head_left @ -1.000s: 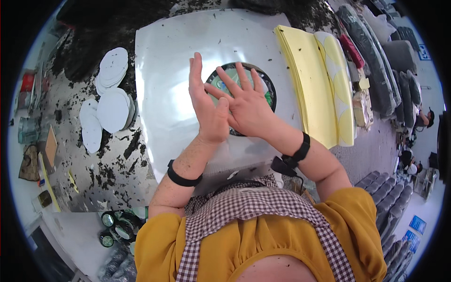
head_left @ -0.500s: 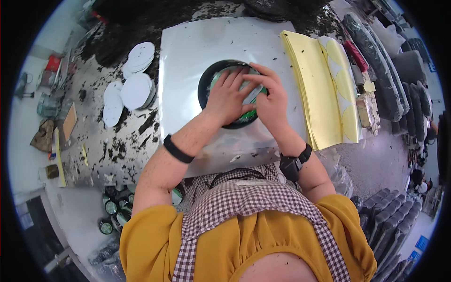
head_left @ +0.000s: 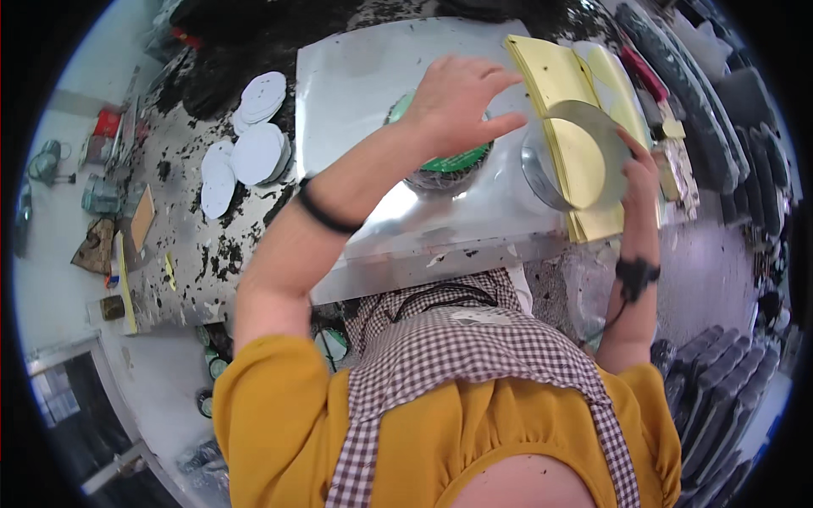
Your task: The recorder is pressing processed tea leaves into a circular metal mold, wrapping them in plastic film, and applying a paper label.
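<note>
My left hand (head_left: 461, 106) hovers over a round, dark, plastic-wrapped pack with a green label (head_left: 461, 161). Its fingers are spread and hold nothing; the hand hides much of the pack. That pack lies on a shiny metal sheet (head_left: 339, 102) on the table. To the right, my right hand (head_left: 641, 173) grips the right side of a wide, open metal ring (head_left: 603, 127). The ring is tilted above folded yellow sheets (head_left: 542, 63), which show through its opening.
White round discs (head_left: 258, 154) lie in piles left of the metal sheet. Dark crumbs are scattered over the table (head_left: 182, 254). Wrapped dark slabs (head_left: 677, 93) stand at the right, and more grey wrapped packs (head_left: 720, 381) sit lower right. A red object (head_left: 644, 74) lies beyond the yellow sheets.
Both hands were together on the green-labelled pack inside a round rim. My right hand has moved right with the metal ring, and my left hand has lifted from the pack.
</note>
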The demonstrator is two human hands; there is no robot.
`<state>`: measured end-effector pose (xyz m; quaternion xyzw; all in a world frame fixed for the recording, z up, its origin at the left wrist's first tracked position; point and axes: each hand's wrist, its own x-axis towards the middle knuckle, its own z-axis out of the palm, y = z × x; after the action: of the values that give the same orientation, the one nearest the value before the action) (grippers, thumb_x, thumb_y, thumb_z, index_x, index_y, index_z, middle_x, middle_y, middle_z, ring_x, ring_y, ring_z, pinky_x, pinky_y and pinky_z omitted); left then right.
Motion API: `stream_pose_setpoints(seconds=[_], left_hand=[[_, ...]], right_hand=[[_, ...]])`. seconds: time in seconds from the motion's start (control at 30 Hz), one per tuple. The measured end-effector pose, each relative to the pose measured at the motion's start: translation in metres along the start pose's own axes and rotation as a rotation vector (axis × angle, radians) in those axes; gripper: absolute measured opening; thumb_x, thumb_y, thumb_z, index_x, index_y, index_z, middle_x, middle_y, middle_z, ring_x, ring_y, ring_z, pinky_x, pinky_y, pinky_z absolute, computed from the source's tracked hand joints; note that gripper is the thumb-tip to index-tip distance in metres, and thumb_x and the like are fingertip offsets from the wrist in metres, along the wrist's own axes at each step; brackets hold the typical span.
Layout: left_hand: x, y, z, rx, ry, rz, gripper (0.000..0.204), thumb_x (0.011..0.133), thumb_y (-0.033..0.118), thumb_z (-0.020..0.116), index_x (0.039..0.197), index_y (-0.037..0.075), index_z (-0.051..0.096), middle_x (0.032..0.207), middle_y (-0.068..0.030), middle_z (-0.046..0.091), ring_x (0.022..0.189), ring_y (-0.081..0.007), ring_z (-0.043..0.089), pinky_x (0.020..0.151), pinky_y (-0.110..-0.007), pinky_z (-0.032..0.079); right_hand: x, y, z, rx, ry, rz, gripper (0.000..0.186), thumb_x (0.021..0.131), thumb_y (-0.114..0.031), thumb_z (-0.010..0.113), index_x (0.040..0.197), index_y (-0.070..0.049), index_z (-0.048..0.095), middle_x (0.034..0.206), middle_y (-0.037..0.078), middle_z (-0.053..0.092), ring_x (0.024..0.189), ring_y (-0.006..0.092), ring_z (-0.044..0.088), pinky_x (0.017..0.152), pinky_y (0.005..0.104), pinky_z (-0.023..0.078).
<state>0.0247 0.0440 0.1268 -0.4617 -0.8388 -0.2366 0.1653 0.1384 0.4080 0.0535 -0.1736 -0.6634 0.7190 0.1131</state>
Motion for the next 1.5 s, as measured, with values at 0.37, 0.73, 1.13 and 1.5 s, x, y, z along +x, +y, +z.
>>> stream_pose_setpoints(seconds=[0.37, 0.73, 1.13, 1.5], left_hand=[[-0.22, -0.024, -0.071, -0.404, -0.979, -0.641, 0.024, 0.084, 0.022, 0.082, 0.104, 0.011, 0.075, 0.1, -0.0081, 0.071, 0.102, -0.0303, 0.065, 0.091, -0.043, 0.052], [-0.193, -0.114, 0.002, -0.36, -0.785, -0.685, 0.013, 0.093, 0.014, 0.065, 0.088, 0.004, 0.072, 0.091, -0.0176, 0.073, 0.088, -0.0368, 0.069, 0.081, -0.046, 0.054], [-0.161, -0.027, -0.073, 0.163, 0.074, 0.224, 0.029, 0.076, 0.01, 0.073, 0.104, 0.01, 0.08, 0.105, -0.0004, 0.074, 0.097, -0.0216, 0.071, 0.078, -0.035, 0.054], [-0.25, -0.058, -0.047, -0.116, -0.401, 0.091, 0.029, 0.079, 0.021, 0.08, 0.105, 0.008, 0.079, 0.106, -0.0023, 0.074, 0.1, -0.0252, 0.07, 0.087, -0.039, 0.055]], right_hand=[[0.023, 0.028, 0.011, -0.229, -0.029, -0.058, 0.061, 0.079, 0.013, 0.054, 0.139, 0.005, 0.065, 0.142, 0.019, 0.065, 0.135, 0.0257, 0.061, 0.115, 0.0347, 0.047], [-0.073, 0.012, 0.059, -1.323, -0.484, -0.759, 0.033, 0.078, -0.029, 0.086, 0.101, -0.01, 0.073, 0.09, 0.01, 0.068, 0.092, 0.0328, 0.065, 0.092, 0.0456, 0.049], [-0.045, 0.052, 0.226, -0.952, -0.439, -1.052, 0.039, 0.083, -0.015, 0.073, 0.119, -0.002, 0.069, 0.118, 0.016, 0.069, 0.113, 0.0377, 0.063, 0.102, 0.0487, 0.047], [-0.057, 0.052, 0.075, -1.257, -0.431, -0.681, 0.036, 0.097, -0.007, 0.059, 0.131, -0.002, 0.067, 0.123, 0.018, 0.073, 0.111, 0.0407, 0.068, 0.101, 0.0471, 0.053]])
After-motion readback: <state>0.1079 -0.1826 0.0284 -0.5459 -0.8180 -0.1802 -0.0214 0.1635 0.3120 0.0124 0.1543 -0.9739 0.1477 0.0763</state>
